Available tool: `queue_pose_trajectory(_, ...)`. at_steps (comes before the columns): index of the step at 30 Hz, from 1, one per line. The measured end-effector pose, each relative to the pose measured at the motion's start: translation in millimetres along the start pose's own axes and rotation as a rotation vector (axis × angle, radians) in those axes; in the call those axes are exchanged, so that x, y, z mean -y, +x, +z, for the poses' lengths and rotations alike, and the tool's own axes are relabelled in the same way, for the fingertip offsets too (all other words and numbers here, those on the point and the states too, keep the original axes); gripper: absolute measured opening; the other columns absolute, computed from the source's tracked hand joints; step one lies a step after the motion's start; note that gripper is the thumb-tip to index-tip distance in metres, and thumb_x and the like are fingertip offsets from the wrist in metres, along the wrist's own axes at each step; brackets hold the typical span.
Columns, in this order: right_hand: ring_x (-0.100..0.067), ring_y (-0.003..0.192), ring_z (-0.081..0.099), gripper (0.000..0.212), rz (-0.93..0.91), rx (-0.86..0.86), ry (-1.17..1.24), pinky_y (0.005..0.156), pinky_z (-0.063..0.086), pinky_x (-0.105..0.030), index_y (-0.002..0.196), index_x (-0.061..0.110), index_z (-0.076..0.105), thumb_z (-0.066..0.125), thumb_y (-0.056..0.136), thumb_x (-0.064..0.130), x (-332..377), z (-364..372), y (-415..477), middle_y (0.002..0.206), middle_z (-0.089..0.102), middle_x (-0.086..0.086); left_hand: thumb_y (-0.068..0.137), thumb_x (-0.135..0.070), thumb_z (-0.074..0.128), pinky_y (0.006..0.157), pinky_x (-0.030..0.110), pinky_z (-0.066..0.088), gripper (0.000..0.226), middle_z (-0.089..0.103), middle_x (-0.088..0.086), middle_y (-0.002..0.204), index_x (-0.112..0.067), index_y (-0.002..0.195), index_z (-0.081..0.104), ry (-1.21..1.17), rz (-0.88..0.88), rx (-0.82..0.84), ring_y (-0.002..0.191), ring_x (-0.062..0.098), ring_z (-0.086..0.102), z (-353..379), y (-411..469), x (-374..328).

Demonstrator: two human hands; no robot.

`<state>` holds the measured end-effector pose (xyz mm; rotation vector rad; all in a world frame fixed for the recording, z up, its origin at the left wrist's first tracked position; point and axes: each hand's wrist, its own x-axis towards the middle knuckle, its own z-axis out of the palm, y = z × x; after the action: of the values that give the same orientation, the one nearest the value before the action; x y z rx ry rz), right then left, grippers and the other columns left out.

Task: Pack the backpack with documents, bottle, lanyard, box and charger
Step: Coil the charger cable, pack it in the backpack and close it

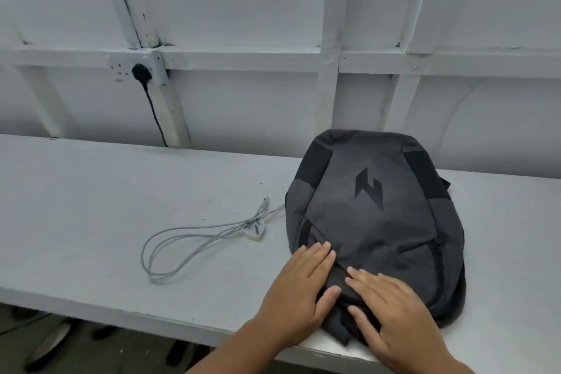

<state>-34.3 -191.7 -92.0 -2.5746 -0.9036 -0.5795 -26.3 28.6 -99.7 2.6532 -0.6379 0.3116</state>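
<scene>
On the near end of the backpack [376, 222], two hands lay flat with their fingers spread and released, grasping nothing. The left hand [299, 291] pressed on the bag's lower left corner, its fingertips reaching up onto the grey front panel and its thumb pointing toward the other hand. The right hand [391, 310] rested just beside it on the folded dark fabric at the bag's bottom edge, fingers aimed left, almost touching the left thumb.

One backpack was there, dark grey with black side panels and one black angular logo [368, 190] on its front. It lay flat on the white bench [106, 191], front side up, with its far end close to the wall and its near end overhanging the bench's front edge a little. Whether its zips stood open could not be told.

One charger [255, 229] lay on the bench just to the left of the bag: a white plug with one grey cable [182, 247] looped in loose coils toward the left, one end of the cable running under or against the bag's side.

Behind the bench stood a white panelled wall [243, 9], carrying one wall socket [135, 68] with one black plug [141, 73] in it, its black cord [156, 118] hanging down behind the bench.
</scene>
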Motion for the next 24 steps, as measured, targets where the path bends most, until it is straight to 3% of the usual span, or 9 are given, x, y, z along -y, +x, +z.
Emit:
queue_pose_trajectory(5,-0.007,0.109,0.069,0.048,0.041,-0.053,0.005,0.089,0.048,-0.030,0.108,0.021,0.078,0.044,0.097,0.053,0,3,7,0.124,0.071,0.009,0.103,-0.058,0.016,0.126,0.031,0.006,0.070,0.025,-0.002,0.166,-0.017,0.157,0.032,-0.016,-0.019,0.013,0.154,0.009,0.016,-2,2,-1)
queue_pose_trajectory(8,-0.005,0.088,0.073,0.041,0.139,-0.010,0.002,0.071,0.051,-0.031,0.085,0.028,0.078,0.049,0.091,0.057,6,-4,29,0.096,0.077,0.014,0.103,-0.058,0.014,0.126,0.032,0.006,0.070,0.026,-0.002,0.166,-0.017,0.157,0.032,-0.028,-0.008,0.015,0.154,0.010,0.017,-1,2,2)
queue_pose_trajectory(11,-0.014,0.061,0.065,0.041,0.200,0.046,-0.085,0.055,0.044,-0.031,0.063,0.027,0.063,0.048,0.087,0.055,9,-3,57,0.063,0.066,0.010,0.103,-0.058,0.018,0.126,0.032,0.008,0.069,0.029,-0.002,0.165,-0.016,0.156,0.034,-0.064,-0.009,0.015,0.153,0.010,0.019,-3,3,3)
queue_pose_trajectory(14,-0.016,0.065,0.063,0.043,0.296,0.124,-0.093,0.060,0.044,-0.032,0.064,0.023,0.059,0.048,0.090,0.056,9,5,86,0.067,0.065,0.007,0.103,-0.044,0.040,0.125,0.027,0.010,0.055,0.042,-0.002,0.158,-0.015,0.150,0.044,-0.155,0.012,0.002,0.148,0.010,0.030,-12,8,5)
queue_pose_trajectory(19,-0.012,0.056,0.050,0.044,0.350,0.074,0.053,0.066,0.042,-0.036,0.059,0.020,0.045,0.056,0.092,0.048,16,32,101,0.053,0.050,0.007,0.097,-0.019,0.056,0.113,0.027,0.037,0.029,0.069,-0.002,0.125,-0.014,0.122,0.069,-0.287,0.071,-0.055,0.115,0.014,0.061,-36,15,32)
queue_pose_trajectory(22,-0.010,0.053,0.042,0.041,0.337,0.050,0.053,0.064,0.038,-0.036,0.060,0.023,0.039,0.065,0.089,0.037,12,41,97,0.052,0.044,0.007,0.095,-0.019,0.061,0.105,0.017,0.041,0.026,0.073,-0.001,0.122,-0.014,0.116,0.075,-0.277,-0.014,-0.109,0.116,0.012,0.063,-53,20,61)
queue_pose_trajectory(24,-0.010,0.053,0.044,0.040,0.350,0.048,0.069,0.065,0.039,-0.035,0.061,0.023,0.039,0.066,0.089,0.034,10,41,96,0.053,0.044,0.007,0.096,-0.022,0.062,0.100,0.023,0.047,0.025,0.074,-0.002,0.118,-0.016,0.116,0.075,-0.238,-0.127,-0.149,0.110,0.012,0.065,-68,33,80)
